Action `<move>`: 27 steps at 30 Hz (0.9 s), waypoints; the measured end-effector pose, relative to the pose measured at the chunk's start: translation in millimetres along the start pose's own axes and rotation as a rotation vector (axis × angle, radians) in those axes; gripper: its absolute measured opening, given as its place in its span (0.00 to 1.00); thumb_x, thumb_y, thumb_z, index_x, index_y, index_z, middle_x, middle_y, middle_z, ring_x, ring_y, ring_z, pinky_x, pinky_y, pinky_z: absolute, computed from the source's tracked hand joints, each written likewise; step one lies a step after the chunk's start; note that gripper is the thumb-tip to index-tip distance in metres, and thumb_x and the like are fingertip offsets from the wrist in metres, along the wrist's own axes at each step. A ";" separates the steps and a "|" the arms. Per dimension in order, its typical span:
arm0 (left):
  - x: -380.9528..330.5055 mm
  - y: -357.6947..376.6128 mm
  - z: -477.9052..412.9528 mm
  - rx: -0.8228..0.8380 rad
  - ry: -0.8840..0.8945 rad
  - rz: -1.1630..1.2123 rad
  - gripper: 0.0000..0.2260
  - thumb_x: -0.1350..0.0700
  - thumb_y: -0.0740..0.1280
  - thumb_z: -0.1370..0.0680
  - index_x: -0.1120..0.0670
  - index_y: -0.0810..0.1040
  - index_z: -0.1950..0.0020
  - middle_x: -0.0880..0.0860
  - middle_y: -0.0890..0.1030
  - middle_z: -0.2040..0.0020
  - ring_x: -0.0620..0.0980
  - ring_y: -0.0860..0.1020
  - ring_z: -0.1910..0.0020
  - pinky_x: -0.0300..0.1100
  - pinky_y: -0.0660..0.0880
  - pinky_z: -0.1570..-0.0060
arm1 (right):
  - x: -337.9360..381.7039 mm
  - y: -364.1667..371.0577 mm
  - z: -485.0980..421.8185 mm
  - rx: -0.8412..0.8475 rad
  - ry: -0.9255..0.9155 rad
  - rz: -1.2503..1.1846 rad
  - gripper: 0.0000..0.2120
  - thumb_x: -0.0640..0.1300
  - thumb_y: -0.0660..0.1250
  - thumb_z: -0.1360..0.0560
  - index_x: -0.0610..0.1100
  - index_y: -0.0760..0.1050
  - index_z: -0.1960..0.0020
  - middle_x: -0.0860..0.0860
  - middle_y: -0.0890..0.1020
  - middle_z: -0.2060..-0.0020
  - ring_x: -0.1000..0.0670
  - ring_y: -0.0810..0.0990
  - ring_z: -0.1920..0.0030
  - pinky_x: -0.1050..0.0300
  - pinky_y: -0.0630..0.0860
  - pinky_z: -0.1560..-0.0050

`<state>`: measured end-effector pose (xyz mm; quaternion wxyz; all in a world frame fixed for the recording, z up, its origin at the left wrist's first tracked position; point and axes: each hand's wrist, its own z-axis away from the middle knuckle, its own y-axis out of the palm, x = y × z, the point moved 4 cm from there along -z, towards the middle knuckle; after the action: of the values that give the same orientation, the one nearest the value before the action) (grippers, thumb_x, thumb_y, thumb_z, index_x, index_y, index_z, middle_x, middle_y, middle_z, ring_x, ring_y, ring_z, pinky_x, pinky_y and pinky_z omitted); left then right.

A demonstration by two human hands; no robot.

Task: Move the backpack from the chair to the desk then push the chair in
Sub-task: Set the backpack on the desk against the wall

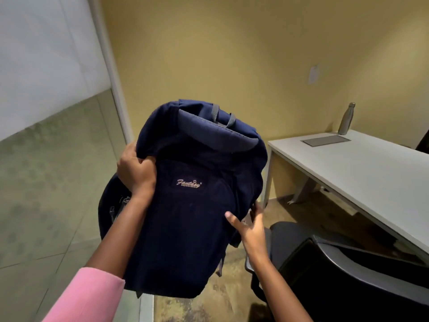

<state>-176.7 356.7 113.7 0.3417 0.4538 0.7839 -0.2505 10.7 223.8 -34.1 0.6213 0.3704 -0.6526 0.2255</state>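
A dark blue backpack (190, 205) with a small stitched logo hangs in the air in front of me, left of the desk. My left hand (135, 169) grips a fold of its fabric on the upper left side. My right hand (249, 225) holds its lower right edge, thumb on the front and fingers behind. The black office chair (336, 263) stands at the lower right, its seat bare, in front of the white desk (371, 173) at the right.
On the desk's far end stand a metal bottle (346, 119) and a grey cable hatch (325, 140). A frosted glass partition (46, 135) fills the left. Yellow walls close the corner behind. Brown floor shows under the desk.
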 end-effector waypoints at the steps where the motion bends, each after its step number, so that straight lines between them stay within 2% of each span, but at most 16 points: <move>1: 0.0 7.1 -6.8 -0.015 0.000 0.006 0.19 0.61 0.56 0.39 0.65 0.78 0.53 0.69 0.80 0.58 0.62 0.71 0.64 0.40 0.56 0.69 | -2.7 5.7 -13.7 0.023 0.006 -0.014 0.45 0.51 0.75 0.41 0.48 0.57 0.30 0.52 0.68 0.36 0.50 0.69 0.36 0.51 0.71 0.37; 3: 3.2 23.1 -19.8 -0.027 -0.004 0.021 0.15 0.64 0.57 0.38 0.65 0.77 0.55 0.67 0.79 0.61 0.57 0.69 0.66 0.37 0.56 0.70 | -6.8 15.5 -45.0 0.041 0.014 -0.012 0.41 0.46 0.75 0.37 0.47 0.57 0.31 0.51 0.70 0.37 0.48 0.71 0.38 0.51 0.72 0.39; 5: 9.7 40.8 -32.1 -0.026 -0.001 0.045 0.12 0.64 0.57 0.38 0.64 0.76 0.59 0.61 0.76 0.65 0.55 0.68 0.66 0.36 0.57 0.70 | -10.7 23.7 -76.4 0.051 0.022 -0.041 0.36 0.46 0.74 0.37 0.49 0.61 0.33 0.50 0.72 0.39 0.48 0.73 0.40 0.51 0.73 0.40; 8: 19.9 70.8 -47.0 -0.045 -0.011 0.064 0.07 0.63 0.56 0.40 0.59 0.71 0.65 0.57 0.72 0.68 0.55 0.67 0.68 0.39 0.56 0.70 | -13.6 34.3 -121.6 0.021 -0.015 -0.094 0.22 0.51 0.73 0.36 0.59 0.67 0.48 0.56 0.75 0.47 0.54 0.75 0.47 0.66 0.74 0.51; 10: 27.3 94.2 -55.5 -0.040 -0.043 0.043 0.06 0.61 0.54 0.41 0.57 0.68 0.66 0.58 0.71 0.69 0.56 0.66 0.68 0.41 0.57 0.68 | -19.7 38.2 -152.3 -0.076 -0.026 -0.091 0.17 0.55 0.71 0.34 0.58 0.68 0.48 0.57 0.76 0.48 0.50 0.75 0.45 0.60 0.73 0.47; 12: 38.0 117.8 -62.7 -0.040 -0.073 0.036 0.06 0.60 0.54 0.42 0.58 0.67 0.67 0.56 0.69 0.71 0.56 0.66 0.68 0.41 0.57 0.68 | -21.9 41.2 -181.3 -0.177 -0.056 -0.017 0.20 0.54 0.67 0.30 0.50 0.69 0.41 0.50 0.77 0.44 0.45 0.75 0.42 0.54 0.71 0.44; 14: 50.4 140.1 -69.2 -0.033 -0.090 0.051 0.05 0.60 0.54 0.42 0.57 0.67 0.68 0.53 0.67 0.75 0.56 0.66 0.68 0.42 0.57 0.68 | -24.2 44.4 -207.5 -0.252 -0.093 0.059 0.22 0.53 0.65 0.28 0.44 0.68 0.38 0.46 0.78 0.45 0.43 0.76 0.42 0.54 0.70 0.48; 16: 61.6 161.2 -77.9 -0.005 -0.096 0.074 0.03 0.60 0.54 0.42 0.53 0.64 0.72 0.48 0.66 0.75 0.56 0.66 0.69 0.42 0.57 0.69 | -27.0 47.4 -227.9 -0.310 -0.119 0.105 0.21 0.53 0.65 0.28 0.43 0.69 0.39 0.47 0.79 0.49 0.42 0.77 0.45 0.55 0.69 0.51; 18: 71.7 180.2 -89.7 0.011 -0.102 0.085 0.06 0.61 0.55 0.41 0.49 0.61 0.73 0.47 0.67 0.74 0.55 0.66 0.68 0.43 0.56 0.70 | -28.9 49.9 -247.3 -0.370 -0.129 0.150 0.20 0.53 0.65 0.28 0.43 0.70 0.41 0.51 0.77 0.55 0.42 0.77 0.47 0.56 0.68 0.54; 20: 80.1 200.6 -101.3 0.012 -0.120 0.077 0.06 0.61 0.55 0.40 0.50 0.64 0.72 0.48 0.67 0.74 0.57 0.67 0.67 0.45 0.59 0.68 | -27.8 51.7 -268.6 -0.409 -0.137 0.192 0.21 0.53 0.65 0.28 0.42 0.70 0.41 0.49 0.79 0.53 0.42 0.78 0.47 0.54 0.70 0.54; 22: 86.8 223.3 -111.4 0.000 -0.118 0.050 0.05 0.63 0.58 0.36 0.59 0.73 0.65 0.52 0.70 0.71 0.63 0.71 0.63 0.49 0.64 0.63 | -26.3 52.2 -292.5 -0.432 -0.139 0.237 0.24 0.53 0.64 0.27 0.41 0.69 0.37 0.43 0.80 0.46 0.41 0.77 0.44 0.51 0.71 0.49; 24: 93.7 250.0 -121.1 0.003 -0.122 0.036 0.08 0.68 0.60 0.33 0.66 0.74 0.57 0.62 0.78 0.64 0.67 0.74 0.58 0.51 0.65 0.60 | -25.1 49.7 -316.8 -0.464 -0.143 0.278 0.24 0.52 0.64 0.27 0.41 0.68 0.36 0.42 0.80 0.43 0.40 0.76 0.42 0.50 0.71 0.47; 25: 97.9 264.7 -126.0 0.012 -0.132 0.038 0.08 0.69 0.61 0.33 0.67 0.74 0.55 0.67 0.79 0.59 0.68 0.74 0.56 0.51 0.65 0.60 | -24.6 47.9 -328.9 -0.477 -0.142 0.287 0.24 0.52 0.64 0.27 0.41 0.67 0.35 0.42 0.79 0.42 0.41 0.75 0.41 0.50 0.71 0.45; 27: 106.0 295.5 -135.7 0.033 -0.154 0.061 0.09 0.69 0.61 0.32 0.66 0.76 0.53 0.69 0.80 0.53 0.68 0.75 0.54 0.50 0.65 0.58 | -23.4 45.1 -353.1 -0.496 -0.157 0.275 0.24 0.51 0.65 0.27 0.40 0.67 0.35 0.41 0.78 0.41 0.41 0.75 0.40 0.48 0.72 0.41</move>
<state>4.7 646.1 95.4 0.4007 0.4626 0.7369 -0.2871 202.6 523.1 -4.9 0.6040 0.1317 -0.7780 0.1120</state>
